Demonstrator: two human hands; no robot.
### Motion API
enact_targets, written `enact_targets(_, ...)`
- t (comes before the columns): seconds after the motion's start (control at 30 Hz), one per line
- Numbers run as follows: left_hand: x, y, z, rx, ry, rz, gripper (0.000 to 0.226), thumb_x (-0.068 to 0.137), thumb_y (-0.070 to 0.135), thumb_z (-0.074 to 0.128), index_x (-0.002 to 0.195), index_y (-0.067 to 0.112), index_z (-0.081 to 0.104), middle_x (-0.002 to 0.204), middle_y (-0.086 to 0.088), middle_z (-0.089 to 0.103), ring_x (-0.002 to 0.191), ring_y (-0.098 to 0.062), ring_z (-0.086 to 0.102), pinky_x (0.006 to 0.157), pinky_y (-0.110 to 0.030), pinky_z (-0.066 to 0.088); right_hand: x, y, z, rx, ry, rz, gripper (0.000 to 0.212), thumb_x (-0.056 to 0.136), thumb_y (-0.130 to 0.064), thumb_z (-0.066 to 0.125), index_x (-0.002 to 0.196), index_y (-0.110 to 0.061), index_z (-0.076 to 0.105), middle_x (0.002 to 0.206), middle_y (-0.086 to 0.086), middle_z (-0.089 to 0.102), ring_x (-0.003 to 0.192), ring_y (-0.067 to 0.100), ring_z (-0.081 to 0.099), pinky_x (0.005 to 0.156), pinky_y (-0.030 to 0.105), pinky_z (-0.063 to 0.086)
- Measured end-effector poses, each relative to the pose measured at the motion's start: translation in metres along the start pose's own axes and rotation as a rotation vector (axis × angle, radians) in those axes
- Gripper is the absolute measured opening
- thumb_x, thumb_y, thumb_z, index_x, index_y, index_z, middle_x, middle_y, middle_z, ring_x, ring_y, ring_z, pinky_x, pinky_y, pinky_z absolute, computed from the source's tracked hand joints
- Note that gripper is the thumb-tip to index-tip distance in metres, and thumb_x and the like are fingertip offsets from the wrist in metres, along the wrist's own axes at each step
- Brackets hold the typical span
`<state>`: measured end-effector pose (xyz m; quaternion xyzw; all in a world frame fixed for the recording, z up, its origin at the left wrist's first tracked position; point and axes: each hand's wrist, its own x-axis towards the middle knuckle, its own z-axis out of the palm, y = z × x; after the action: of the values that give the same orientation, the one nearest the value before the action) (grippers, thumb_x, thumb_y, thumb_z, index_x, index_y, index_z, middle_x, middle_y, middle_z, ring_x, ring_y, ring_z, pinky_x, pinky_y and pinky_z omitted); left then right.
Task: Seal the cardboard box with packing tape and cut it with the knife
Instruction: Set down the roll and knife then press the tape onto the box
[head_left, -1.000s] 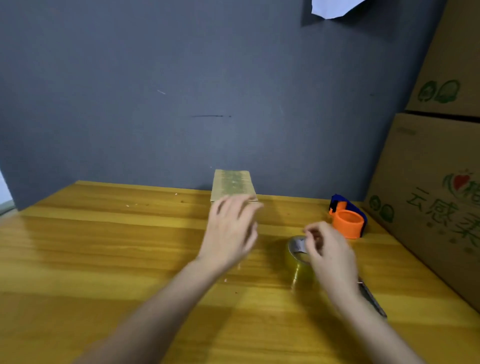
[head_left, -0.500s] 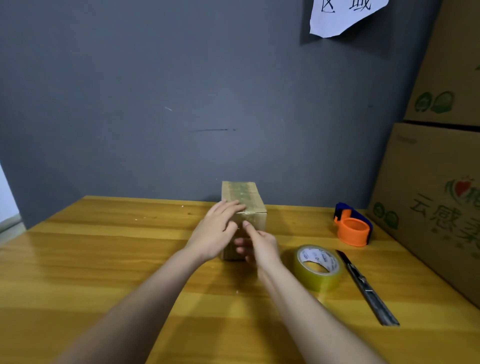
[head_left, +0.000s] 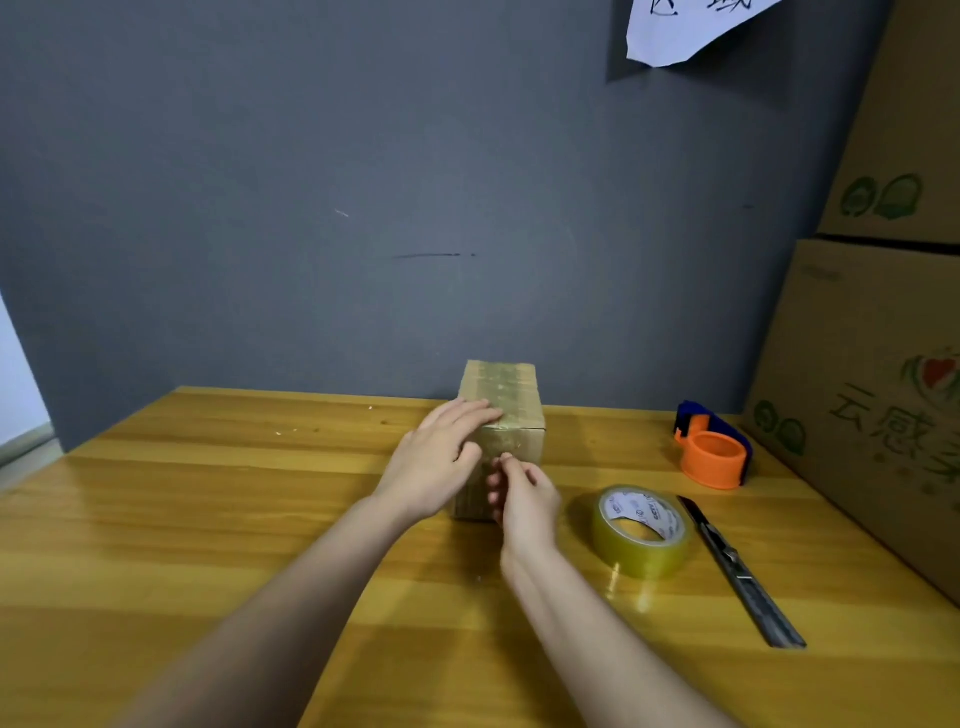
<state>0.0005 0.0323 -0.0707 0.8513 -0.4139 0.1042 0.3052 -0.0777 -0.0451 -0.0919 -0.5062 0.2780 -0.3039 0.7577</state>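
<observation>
A small cardboard box (head_left: 511, 395) with glossy tape over its top stands at the table's middle, near the wall. My left hand (head_left: 436, 467) lies on it, fingers flat over the top front edge and thumb against the front face. My right hand (head_left: 524, 501) is just in front of the box with its fingers curled; the thumb tip touches the front face, and I see nothing held in it. A roll of clear packing tape (head_left: 641, 530) lies flat to the right of my right hand. A grey utility knife (head_left: 740, 571) lies beside the roll.
An orange and blue tape dispenser (head_left: 711, 454) sits at the back right of the wooden table (head_left: 208, 519). Large printed cardboard cartons (head_left: 878, 405) are stacked along the right edge. A grey wall stands close behind the box, with a paper sheet (head_left: 685, 26) pinned high up.
My right hand left the tape roll and moved left to the box's front face. My left hand came down onto the box's top edge.
</observation>
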Motion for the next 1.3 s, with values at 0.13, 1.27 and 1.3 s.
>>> enact_targets(0.13,-0.008,0.007,0.001,0.096,0.045,0.031,0.056,0.083,0.028,0.027,0.135,0.043,0.041,0.145,0.021,0.039,0.135,-0.005,0.027,0.107,-0.037,0.032,-0.01,-0.002,-0.007,0.067,0.066,-0.129,0.017,0.09,-0.012,0.057,0.075,-0.007,0.064,0.058,0.0,0.053,0.045,0.005,0.041,0.042,0.014,0.034)
enact_targets(1.27,0.01,-0.009,0.01,-0.187,0.134,-0.019,0.026,0.084,0.046,0.06,0.11,0.052,0.06,0.122,0.028,0.051,0.115,-0.005,0.034,0.092,-0.032,0.025,0.012,0.041,0.004,-0.043,0.168,-0.24,0.027,0.09,-0.026,0.059,0.065,-0.016,0.061,0.045,-0.007,0.051,0.047,0.01,0.043,0.054,0.03,0.035)
enact_targets(1.3,0.009,-0.009,0.01,-0.18,0.137,-0.015,0.027,0.084,0.045,0.06,0.11,0.052,0.06,0.122,0.028,0.051,0.115,-0.005,0.033,0.091,-0.032,0.024,0.013,0.04,0.005,-0.059,0.169,-0.238,0.028,0.09,-0.027,0.059,0.065,-0.015,0.061,0.045,-0.007,0.051,0.046,0.01,0.043,0.055,0.03,0.036)
